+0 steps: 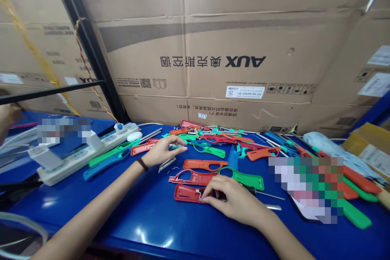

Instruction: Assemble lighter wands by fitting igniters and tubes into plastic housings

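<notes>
My left hand (163,150) reaches forward over the blue table (143,211), its fingers pinched on a small metal piece among red and green plastic handle shells (210,150). A dark band is on that wrist. My right hand (231,200) rests nearer to me, with its fingertips pressed on a red plastic shell half (186,193) that lies flat on the table. Another red shell (191,177), an orange one (202,165) and a green one (248,178) lie just beyond it. A small metal blade piece (166,164) and tiny pins lie between my hands.
A white power strip (82,156) lies at the left with a plug and a white oval object. Large cardboard boxes (219,61) wall the back of the table. More coloured handles and metal rods (359,183) lie at the right. Another person's hand (7,115) shows at far left.
</notes>
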Demonstrator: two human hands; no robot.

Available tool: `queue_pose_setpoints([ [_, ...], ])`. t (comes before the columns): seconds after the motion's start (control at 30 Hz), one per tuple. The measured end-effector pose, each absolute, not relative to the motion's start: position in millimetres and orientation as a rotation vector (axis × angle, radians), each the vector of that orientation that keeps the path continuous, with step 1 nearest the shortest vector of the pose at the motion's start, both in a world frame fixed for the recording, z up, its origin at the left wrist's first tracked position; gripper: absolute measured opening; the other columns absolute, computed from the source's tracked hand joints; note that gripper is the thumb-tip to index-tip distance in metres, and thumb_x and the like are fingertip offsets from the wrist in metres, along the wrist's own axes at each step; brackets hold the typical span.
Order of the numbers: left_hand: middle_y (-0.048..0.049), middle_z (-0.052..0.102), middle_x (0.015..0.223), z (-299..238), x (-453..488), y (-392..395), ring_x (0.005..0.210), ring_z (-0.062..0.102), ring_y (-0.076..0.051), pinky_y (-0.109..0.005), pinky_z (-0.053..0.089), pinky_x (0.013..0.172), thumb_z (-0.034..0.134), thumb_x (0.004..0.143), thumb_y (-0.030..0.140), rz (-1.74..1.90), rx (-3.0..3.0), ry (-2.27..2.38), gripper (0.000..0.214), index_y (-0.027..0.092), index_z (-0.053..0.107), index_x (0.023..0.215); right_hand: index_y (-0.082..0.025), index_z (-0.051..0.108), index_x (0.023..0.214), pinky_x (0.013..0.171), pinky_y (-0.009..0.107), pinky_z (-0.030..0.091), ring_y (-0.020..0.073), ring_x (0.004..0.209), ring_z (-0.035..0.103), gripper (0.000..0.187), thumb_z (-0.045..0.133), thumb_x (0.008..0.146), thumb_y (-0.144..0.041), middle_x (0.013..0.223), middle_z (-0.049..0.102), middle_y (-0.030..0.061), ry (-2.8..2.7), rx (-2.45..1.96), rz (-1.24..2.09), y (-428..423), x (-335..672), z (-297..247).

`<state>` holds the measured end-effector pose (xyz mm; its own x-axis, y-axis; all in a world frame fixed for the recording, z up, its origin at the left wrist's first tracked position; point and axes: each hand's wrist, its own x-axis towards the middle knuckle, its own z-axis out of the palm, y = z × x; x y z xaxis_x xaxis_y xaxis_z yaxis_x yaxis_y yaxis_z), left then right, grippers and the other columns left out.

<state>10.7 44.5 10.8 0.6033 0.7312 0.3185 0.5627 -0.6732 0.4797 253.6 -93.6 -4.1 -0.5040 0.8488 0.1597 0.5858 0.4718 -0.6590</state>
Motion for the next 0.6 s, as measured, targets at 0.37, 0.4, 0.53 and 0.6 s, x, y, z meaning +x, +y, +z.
queue_pose_setpoints([
  [0.37,-0.0060,0.067,0.089,27,-48,9,0.082,0.062,-0.023,-0.031,0.044,0.075,0.057,0.079,0.039,0.074,2.709,1.415,0.022,0.019,0.066,0.079,-0.024,0.066,0.083,0.066,0.022,0.040,0.0114,0.073,0.056,0.006,0.061,0.086,-0.022,0.080,0.066,-0.0039,-2.265,-1.203,0.724,-94,253,-1],
  [0.4,-0.0058,0.067,0.088,26,-49,8,0.081,0.062,-0.022,-0.030,0.045,0.074,0.056,0.080,0.038,0.096,2.699,1.418,0.022,0.019,0.065,0.080,-0.024,0.066,0.083,0.066,0.022,0.040,0.0115,0.073,0.056,0.006,0.061,0.086,-0.022,0.079,0.066,-0.0038,-2.266,-1.207,0.723,-94,253,-1],
  [0.53,-0.0042,0.068,0.082,27,-54,6,0.075,0.063,-0.020,-0.028,0.046,0.069,0.055,0.079,0.039,0.259,2.548,1.452,0.022,0.018,0.064,0.080,-0.024,0.066,0.085,0.065,0.022,0.040,0.0113,0.071,0.057,0.006,0.061,0.087,-0.022,0.080,0.066,-0.0034,-2.266,-1.218,0.728,-94,253,-2],
  [0.6,-0.0031,0.068,0.080,28,-56,5,0.072,0.062,-0.019,-0.027,0.047,0.069,0.055,0.079,0.041,0.374,2.450,1.417,0.024,0.018,0.064,0.080,-0.025,0.066,0.085,0.065,0.022,0.041,0.0114,0.071,0.057,0.006,0.061,0.086,-0.022,0.081,0.066,-0.0033,-2.262,-1.225,0.733,-94,253,-3],
])
